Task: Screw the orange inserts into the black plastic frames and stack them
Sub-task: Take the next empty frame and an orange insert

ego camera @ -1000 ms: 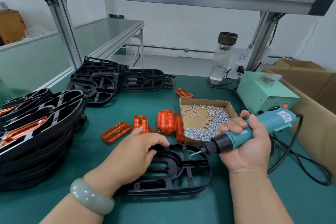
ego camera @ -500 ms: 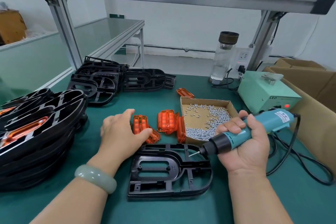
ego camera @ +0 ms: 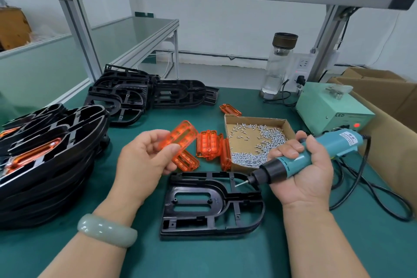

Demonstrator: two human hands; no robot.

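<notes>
A black plastic frame point(ego camera: 212, 203) lies flat on the green mat in front of me, its slot bare. My left hand point(ego camera: 144, 160) pinches an orange insert point(ego camera: 180, 136) between thumb and fingers, lifted above the mat just left of the frame's far edge. My right hand point(ego camera: 302, 171) grips a teal electric screwdriver point(ego camera: 316, 153) with a screw on its bit, which hovers over the frame's right side. More orange inserts point(ego camera: 208, 144) lie beside a cardboard box of screws point(ego camera: 257, 140). A stack of frames with orange inserts fitted point(ego camera: 45, 158) stands at the left.
A pile of bare black frames point(ego camera: 140, 95) lies at the back left. A green power supply box point(ego camera: 327, 108) and a glass bottle point(ego camera: 278, 63) stand at the back right, with black cables point(ego camera: 372, 192) trailing over the mat. Cardboard cartons point(ego camera: 392, 106) line the right edge.
My left hand left the frame, reached to the loose orange inserts and lifted one off the mat. My right hand stayed put with the screwdriver.
</notes>
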